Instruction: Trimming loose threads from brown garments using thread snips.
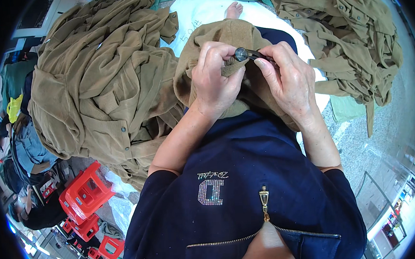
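Garment (225, 38) in olive-brown knit sits bunched on the lap at frame centre; 2 heaps of like pieces, a large pile (105, 88) at upper left and another pile (343, 21) at upper right, suggest much work remains, though which heap is finished I cannot tell; left hand (214, 81) clenches a fold of the fabric; right hand (285, 77) pinches a small dark clipper (248, 55) against it; red stools (85, 194) stand lower left.

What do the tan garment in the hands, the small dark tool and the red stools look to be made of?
Tan garment: soft ribbed knit, matte, judging by its fine lines and limp folds. Small dark tool, pinched between both hands: probably metal, with a glint on its round end; too small to be sure. Red stools: moulded plastic, smooth and slightly glossy.
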{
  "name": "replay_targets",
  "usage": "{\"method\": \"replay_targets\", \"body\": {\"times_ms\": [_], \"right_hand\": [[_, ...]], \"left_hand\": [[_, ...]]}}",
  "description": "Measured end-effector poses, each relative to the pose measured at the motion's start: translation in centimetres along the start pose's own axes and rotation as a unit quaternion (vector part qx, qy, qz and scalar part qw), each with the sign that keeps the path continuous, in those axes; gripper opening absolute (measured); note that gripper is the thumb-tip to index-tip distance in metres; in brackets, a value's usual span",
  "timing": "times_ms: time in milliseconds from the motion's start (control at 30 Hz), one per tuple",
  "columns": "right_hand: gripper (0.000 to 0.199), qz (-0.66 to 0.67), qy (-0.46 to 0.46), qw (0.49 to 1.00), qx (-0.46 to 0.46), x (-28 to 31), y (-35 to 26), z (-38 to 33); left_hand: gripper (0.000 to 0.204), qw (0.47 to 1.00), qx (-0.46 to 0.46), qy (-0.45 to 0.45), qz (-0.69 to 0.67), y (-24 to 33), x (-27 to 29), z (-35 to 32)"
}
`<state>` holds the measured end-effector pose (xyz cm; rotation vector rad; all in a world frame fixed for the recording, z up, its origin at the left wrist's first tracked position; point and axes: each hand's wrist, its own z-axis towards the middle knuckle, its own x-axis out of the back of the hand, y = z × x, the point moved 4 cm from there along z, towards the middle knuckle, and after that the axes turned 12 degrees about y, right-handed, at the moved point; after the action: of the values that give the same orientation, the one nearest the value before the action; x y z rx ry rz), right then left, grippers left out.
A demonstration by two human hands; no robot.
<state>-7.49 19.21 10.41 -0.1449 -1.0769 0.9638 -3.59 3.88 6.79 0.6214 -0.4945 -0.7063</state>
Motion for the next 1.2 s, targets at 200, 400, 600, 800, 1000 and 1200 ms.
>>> {"method": "replay_targets", "body": {"times_ms": [200, 400, 600, 800, 1000, 1200], "right_hand": [[0.017, -0.064, 0.023, 0.996, 0.059, 0.1, -0.5, -0.1], [0.016, -0.032, 0.011, 0.999, 0.038, -0.1, -0.3, -0.1], [0.015, 0.077, -0.002, 0.997, -0.018, -0.8, 0.5, -0.1], [0.014, 0.126, 0.006, 0.992, -0.024, -1.2, 1.1, -0.2], [0.013, 0.145, 0.014, 0.988, -0.055, -1.8, 1.5, -0.4], [0.014, 0.409, -0.001, 0.873, -0.266, -3.4, 3.1, -1.4]], "left_hand": [[0.041, 0.999, -0.033, -0.004, 0.03, -0.1, -0.1, 0.0], [0.04, 0.999, -0.027, -0.006, 0.019, -0.3, -0.2, -0.3], [0.036, 0.999, 0.015, -0.026, 0.013, -0.2, -0.2, -0.2], [0.034, 0.999, 0.042, -0.021, -0.012, -0.4, -0.3, -0.1], [0.034, 0.998, 0.041, -0.042, 0.01, -0.2, -0.3, 0.1], [0.036, 0.999, 0.032, -0.042, 0.0, -0.2, -0.3, 0.0]]}}
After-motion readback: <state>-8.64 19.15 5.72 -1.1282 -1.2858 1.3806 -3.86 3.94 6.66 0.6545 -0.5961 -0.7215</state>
